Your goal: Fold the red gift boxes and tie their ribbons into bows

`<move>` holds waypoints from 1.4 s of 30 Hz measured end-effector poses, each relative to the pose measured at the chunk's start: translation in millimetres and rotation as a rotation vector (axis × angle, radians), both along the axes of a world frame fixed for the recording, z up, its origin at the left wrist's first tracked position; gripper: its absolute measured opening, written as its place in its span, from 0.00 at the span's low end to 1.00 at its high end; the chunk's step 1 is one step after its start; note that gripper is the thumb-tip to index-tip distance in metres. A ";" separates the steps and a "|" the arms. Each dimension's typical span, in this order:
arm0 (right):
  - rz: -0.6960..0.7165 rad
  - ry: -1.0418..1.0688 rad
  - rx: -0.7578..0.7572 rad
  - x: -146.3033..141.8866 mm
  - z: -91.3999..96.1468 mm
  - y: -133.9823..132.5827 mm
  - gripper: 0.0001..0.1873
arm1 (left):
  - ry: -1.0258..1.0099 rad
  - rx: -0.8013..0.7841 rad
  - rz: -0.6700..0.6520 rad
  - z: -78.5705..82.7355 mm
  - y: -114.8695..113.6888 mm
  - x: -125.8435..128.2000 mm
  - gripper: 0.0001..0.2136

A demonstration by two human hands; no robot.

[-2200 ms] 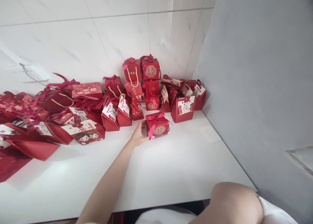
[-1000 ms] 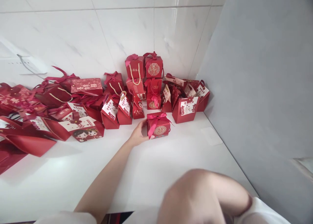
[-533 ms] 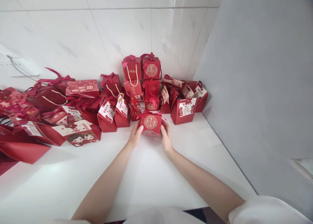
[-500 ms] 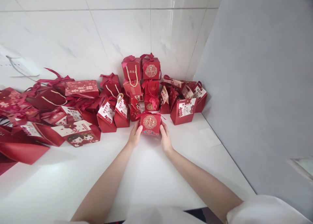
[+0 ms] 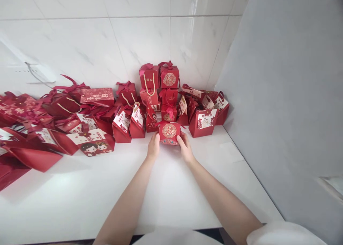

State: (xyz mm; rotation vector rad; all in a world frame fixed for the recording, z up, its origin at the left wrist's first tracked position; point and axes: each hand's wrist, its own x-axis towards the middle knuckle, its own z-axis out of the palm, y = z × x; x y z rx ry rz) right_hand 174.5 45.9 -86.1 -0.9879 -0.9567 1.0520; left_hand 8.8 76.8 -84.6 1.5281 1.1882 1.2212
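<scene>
Between my two hands is a small red gift box (image 5: pixel 169 131) with a round gold emblem on its front and a dark red ribbon at its top. My left hand (image 5: pixel 153 145) presses its left side, and my right hand (image 5: pixel 185 145) grips the right side with the thumb on the front. Directly behind it rise stacked red boxes, among them a ribboned box with a gold print (image 5: pixel 169 79) and one with a cord handle (image 5: pixel 149 77). Close to my left hand stands a red box with a white tag (image 5: pixel 137 120).
Many red gift boxes (image 5: pixel 97 96) with ribbons crowd the left side of the white table (image 5: pixel 80 202). Several more, including a tagged box (image 5: pixel 203 123), stand at the right. A tiled wall (image 5: pixel 139 41) closes off the back, and a grey panel (image 5: pixel 284 95) the right.
The held box looks tipped slightly back, and my right thumb has come onto its front. The whole view has shifted a little, moving the scene rightward.
</scene>
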 end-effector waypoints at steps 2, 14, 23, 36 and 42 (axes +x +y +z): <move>-0.005 -0.011 0.027 5.7 -1.1 -0.6 0.26 | 0.012 -0.005 -0.072 5.1 -1.0 -4.0 0.28; 0.052 -0.025 0.062 11.1 3.5 -9.4 0.25 | -0.091 -0.012 -0.172 4.7 -2.8 -8.4 0.31; -0.056 0.290 -0.155 12.6 -10.3 -2.5 0.34 | -0.443 -0.082 -0.083 7.7 4.3 -7.7 0.29; -0.074 -0.028 -0.049 9.6 8.7 -9.5 0.56 | -0.067 0.084 0.001 15.1 -16.1 9.5 0.30; -0.208 -0.483 0.173 7.3 8.6 -17.3 0.55 | -0.091 0.032 -0.132 9.9 -18.9 15.8 0.40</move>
